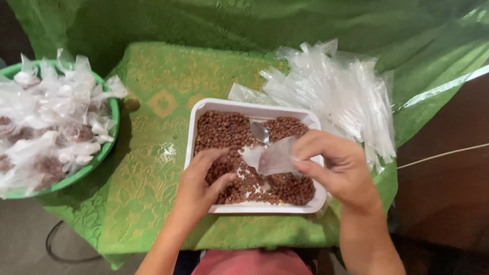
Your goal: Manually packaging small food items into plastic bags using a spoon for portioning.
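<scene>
R hand [342,165] pinches small clear bag [275,157] above tray [201,114] of brown nuts [224,130]; L hand [202,186], fingers curled into nuts, sits just left of bag, spoon [260,132] behind

Green bowl [109,145] heaped with filled packets [46,122]; empty clear bags [336,91] piled on green cloth [153,168].

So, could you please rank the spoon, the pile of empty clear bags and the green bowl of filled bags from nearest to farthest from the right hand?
From the right hand:
1. Spoon, just left of it, lying in the white tray.
2. Pile of empty clear bags, beyond it, toward the right.
3. Green bowl of filled bags, far left.
</scene>
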